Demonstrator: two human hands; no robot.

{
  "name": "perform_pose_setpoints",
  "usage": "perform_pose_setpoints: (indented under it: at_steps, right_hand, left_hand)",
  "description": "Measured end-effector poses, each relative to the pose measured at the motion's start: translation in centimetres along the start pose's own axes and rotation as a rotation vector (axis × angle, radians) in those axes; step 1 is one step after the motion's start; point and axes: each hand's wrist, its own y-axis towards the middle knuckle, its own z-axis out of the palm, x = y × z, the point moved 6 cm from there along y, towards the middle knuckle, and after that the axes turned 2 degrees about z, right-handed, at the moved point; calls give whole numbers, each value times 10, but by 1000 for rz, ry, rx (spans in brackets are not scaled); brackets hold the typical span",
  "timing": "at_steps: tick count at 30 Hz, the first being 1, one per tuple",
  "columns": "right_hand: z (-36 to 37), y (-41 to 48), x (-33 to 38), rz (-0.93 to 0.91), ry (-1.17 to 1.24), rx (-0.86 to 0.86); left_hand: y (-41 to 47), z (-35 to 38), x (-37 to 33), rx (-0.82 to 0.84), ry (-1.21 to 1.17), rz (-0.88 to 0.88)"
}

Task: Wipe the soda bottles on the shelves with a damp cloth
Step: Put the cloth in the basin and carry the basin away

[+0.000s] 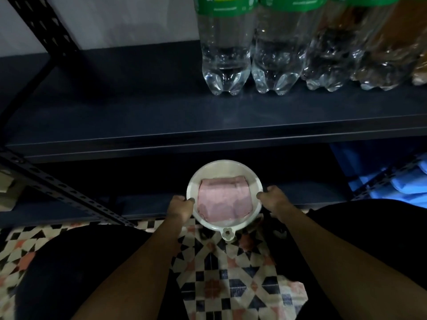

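Left hand [181,207] and right hand [273,200] hold the bowl [223,163], grip curled round its rim (pink cloth [224,197] inside).

The person's bare left forearm [141,269] and right forearm [318,257] reach forward and down, coming in from the lower corners and drawing closer together toward the wrists. The left hand [182,207] is curled over the left edge of a round white plastic bowl [231,163], with one digit's tip lying on the rim. The right hand [271,199] grips the opposite edge the same way, knuckles up (the rest of its fingers are tucked out of sight). Both wrists look straight, and the right hand sits slightly farther forward.
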Motion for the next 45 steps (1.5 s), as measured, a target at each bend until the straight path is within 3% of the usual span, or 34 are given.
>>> perform_pose_setpoints:
  at_steps: [9, 15, 22, 27, 36, 45]
  right_hand:
    - [7, 5, 5, -35, 185, 18]
    - [10, 7, -6, 11, 269, 4]
    - [18, 0, -33, 71, 207, 23]
    - [22, -11, -49, 73, 129, -21]
    - [-1, -75, -30, -94, 126, -181]
    - [-12, -158, -31, -239, 176, -213]
  left_hand:
    - [2, 12, -5, 33, -23, 38]
    - [1, 10, 7, 30, -106, -67]
    - [-3, 3, 35, 68, 196, -79]
    - [0, -1, 55, 97, 185, -112]
    - [-72, -29, 24, 16, 63, 38]
    - [-140, -67, 35, -92, -164, 167]
